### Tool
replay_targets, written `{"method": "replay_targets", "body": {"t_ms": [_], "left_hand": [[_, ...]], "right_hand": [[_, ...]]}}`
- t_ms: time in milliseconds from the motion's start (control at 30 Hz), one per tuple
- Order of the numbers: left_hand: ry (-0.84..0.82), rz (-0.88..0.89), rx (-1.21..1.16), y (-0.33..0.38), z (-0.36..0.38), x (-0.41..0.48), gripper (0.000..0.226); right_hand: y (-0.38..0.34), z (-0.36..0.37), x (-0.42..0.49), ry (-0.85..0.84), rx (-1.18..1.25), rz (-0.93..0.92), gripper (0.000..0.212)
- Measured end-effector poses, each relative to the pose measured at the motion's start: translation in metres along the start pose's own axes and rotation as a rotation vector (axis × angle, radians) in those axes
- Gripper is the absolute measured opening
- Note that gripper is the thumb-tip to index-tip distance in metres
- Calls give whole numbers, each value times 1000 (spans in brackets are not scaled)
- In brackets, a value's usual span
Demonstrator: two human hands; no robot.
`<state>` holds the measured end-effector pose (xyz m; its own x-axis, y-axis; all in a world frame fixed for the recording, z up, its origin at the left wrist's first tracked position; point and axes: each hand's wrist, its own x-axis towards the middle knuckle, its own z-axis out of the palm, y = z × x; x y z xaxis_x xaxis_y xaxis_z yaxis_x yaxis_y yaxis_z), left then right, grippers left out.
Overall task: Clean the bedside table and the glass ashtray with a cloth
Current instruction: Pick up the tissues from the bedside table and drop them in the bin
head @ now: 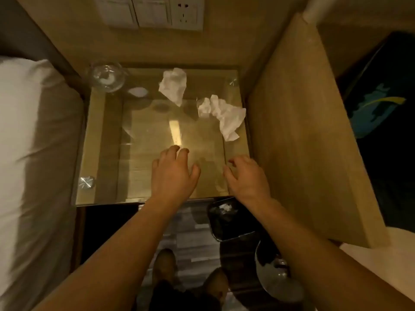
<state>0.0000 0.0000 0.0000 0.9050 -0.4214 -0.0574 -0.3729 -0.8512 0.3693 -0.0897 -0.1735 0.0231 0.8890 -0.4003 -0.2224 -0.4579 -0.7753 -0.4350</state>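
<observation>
The bedside table has a glass top over wood. A clear glass ashtray stands at its far left corner. Two crumpled white tissues lie on the glass: one at the far middle, another at the right side. My left hand hovers over the near middle of the glass, fingers spread, holding nothing. My right hand is beside it near the table's right front corner, fingers curled loosely and empty. No cloth is visible in either hand.
A bed with white bedding lies left of the table. A wooden panel rises on the right. A black-lined waste bin with paper in it stands on the floor below the table's front edge. Wall sockets are behind.
</observation>
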Motion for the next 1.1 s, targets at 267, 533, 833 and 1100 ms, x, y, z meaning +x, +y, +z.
{"method": "replay_targets", "body": {"t_ms": [267, 533, 833, 1100], "left_hand": [[-21, 14, 99, -20, 67, 14, 82], [13, 15, 165, -23, 80, 15, 79], [14, 38, 209, -25, 81, 15, 82], [1, 40, 228, -26, 82, 15, 83]], "right_hand": [[15, 5, 26, 76, 6, -48, 34], [16, -1, 86, 195, 55, -48, 32], [24, 0, 159, -92, 5, -171, 56], [36, 13, 166, -28, -57, -201, 25]]}}
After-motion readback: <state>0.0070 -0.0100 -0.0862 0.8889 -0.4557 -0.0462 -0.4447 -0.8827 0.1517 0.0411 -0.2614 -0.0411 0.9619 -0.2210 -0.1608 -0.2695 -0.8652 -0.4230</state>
